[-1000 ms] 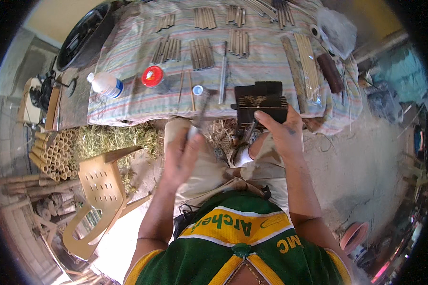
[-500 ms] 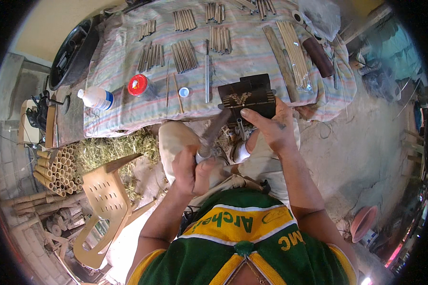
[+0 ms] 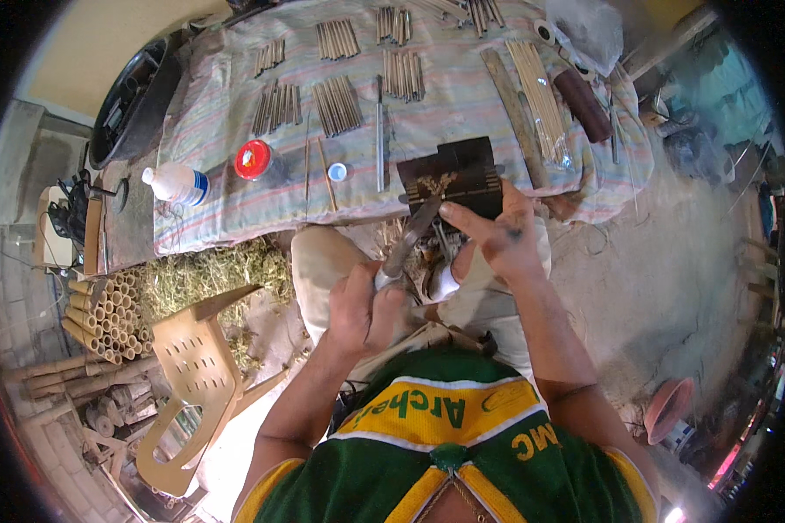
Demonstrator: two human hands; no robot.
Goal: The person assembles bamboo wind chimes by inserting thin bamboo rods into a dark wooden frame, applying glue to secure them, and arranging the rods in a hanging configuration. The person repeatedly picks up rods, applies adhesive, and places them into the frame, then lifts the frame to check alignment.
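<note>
My right hand (image 3: pixel 504 234) grips a dark brown box-like piece (image 3: pixel 471 166) near the table's front edge, thumb pressed across its lower face. A pale carved pattern shows on that face. My left hand (image 3: pixel 362 309) is closed round the light handle of a knife (image 3: pixel 401 254), and its blade points up and to the right. The blade's tip lies at the lower edge of the carved pattern; whether it touches I cannot tell.
On the striped cloth (image 3: pixel 227 105) lie bundles of short tubes (image 3: pixel 337 105), a red-lidded jar (image 3: pixel 253 160), a white bottle (image 3: pixel 176 185), a metal rod (image 3: pixel 379 139) and long sticks (image 3: pixel 541 105). A beige chair (image 3: pixel 196 366) and stacked bamboo tubes (image 3: pixel 109 314) are at left.
My left hand has moved up and to the right, bringing the knife tip onto or close to the carved pattern. The dark piece has shifted very slightly left.
</note>
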